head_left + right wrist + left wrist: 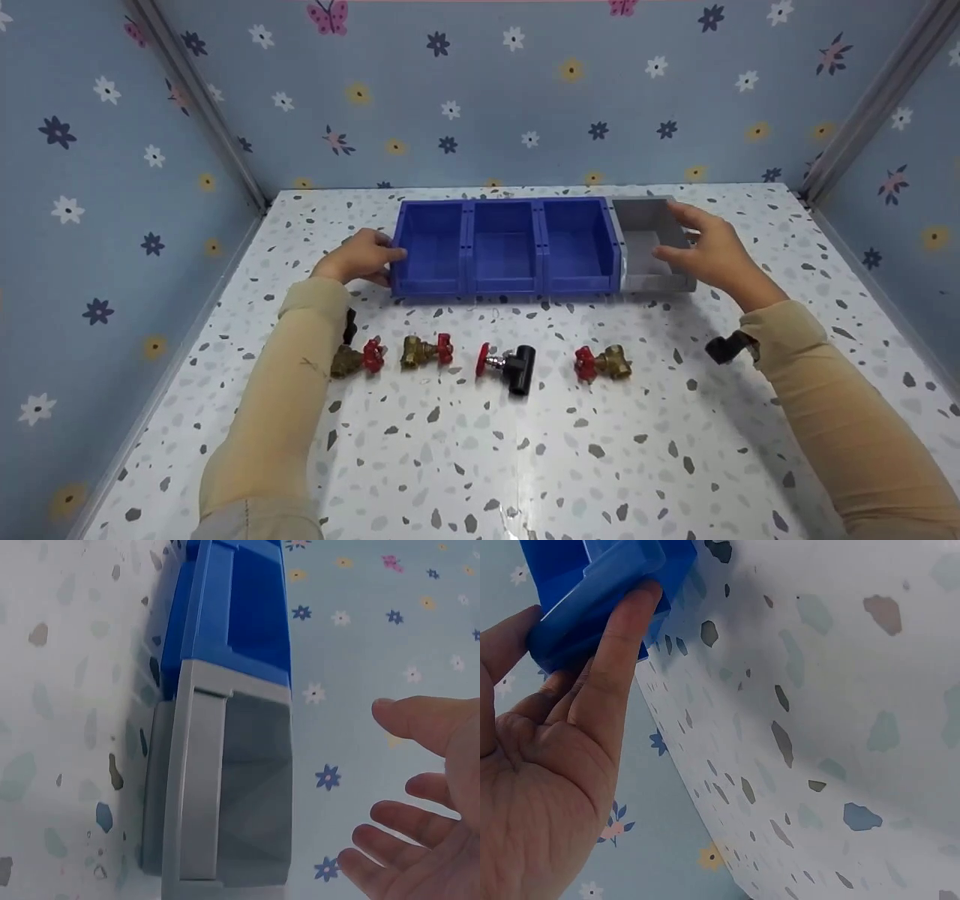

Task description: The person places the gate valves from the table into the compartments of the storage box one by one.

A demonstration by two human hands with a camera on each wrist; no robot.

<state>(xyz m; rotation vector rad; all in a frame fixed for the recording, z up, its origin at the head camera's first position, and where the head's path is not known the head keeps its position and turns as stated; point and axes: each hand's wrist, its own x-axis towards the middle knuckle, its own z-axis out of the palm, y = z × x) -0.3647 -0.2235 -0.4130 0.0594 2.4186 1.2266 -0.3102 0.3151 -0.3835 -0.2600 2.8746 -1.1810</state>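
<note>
Three blue bins (504,283) and a grey bin (658,283) stand joined side by side in a row. At the row's left end my left hand (362,257) grips the side wall of the leftmost blue bin (429,285), thumb over the rim and fingers along the outside. The left wrist view shows that hand (555,742) with the blue bin's corner (604,607) between thumb and fingers. My right hand (711,247) hovers by the grey bin with its fingers spread. In the right wrist view this hand (427,802) holds nothing, apart from the grey bin (202,787).
In front of the bins lie a black tee valve (519,371) with a red handle and brass valves with red handles: one (427,351) left of it, another (604,363) right, a third (358,358) by the left sleeve. Flower-patterned walls (480,90) enclose the speckled table (480,465).
</note>
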